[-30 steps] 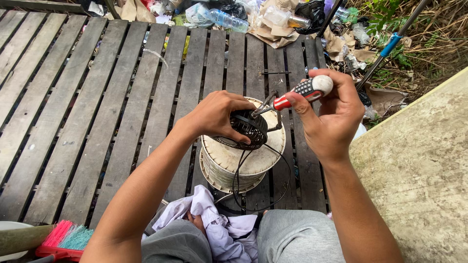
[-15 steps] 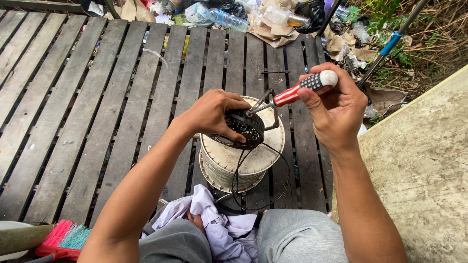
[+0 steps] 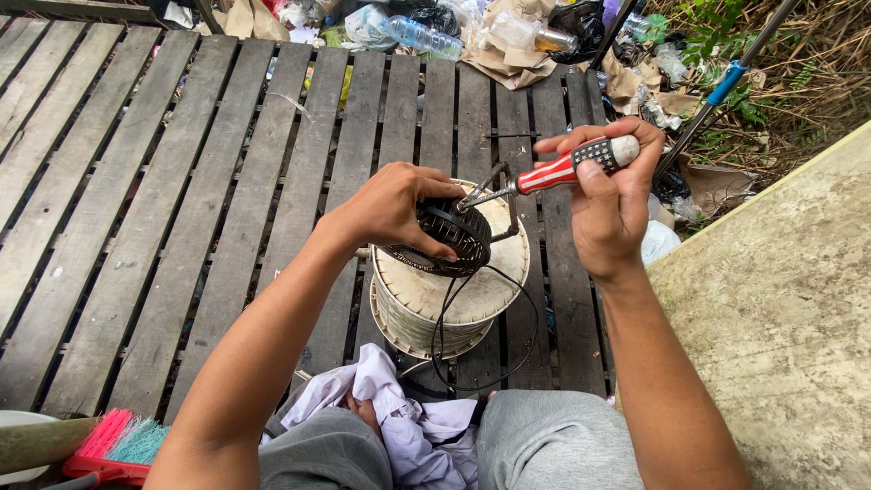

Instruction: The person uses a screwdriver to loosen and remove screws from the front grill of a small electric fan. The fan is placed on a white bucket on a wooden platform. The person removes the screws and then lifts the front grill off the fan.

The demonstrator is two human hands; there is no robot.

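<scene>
At the centre of the frame a black round housing point(image 3: 445, 238), slotted like a small fan or motor part, rests on top of a pale upturned bucket point(image 3: 449, 295). The left hand point(image 3: 392, 210) is curled over its upper left edge, fingers pressed onto it to hold it steady. The right hand point(image 3: 610, 195), at upper right, is closed around the red-and-white handle of a screwdriver point(image 3: 553, 170), thumb on top; the shaft slants down and left, and its tip meets the housing's upper right edge, probably at a screw, though the spot is too small to tell. A black cord point(image 3: 472, 340) loops from the housing down the bucket's front.

As a judgement, the work is midway: the housing looks whole and seated, with the driver engaged at one point, so any fastening or opening is not finished.

Below, a pale cloth point(image 3: 390, 413) lies between grey-clad knees. The bucket stands on a weathered plank deck point(image 3: 136, 200); litter point(image 3: 472, 32) lines the top edge, a concrete slab point(image 3: 780, 308) fills the right, and a pink-and-green brush point(image 3: 118, 440) sits at lower left.
</scene>
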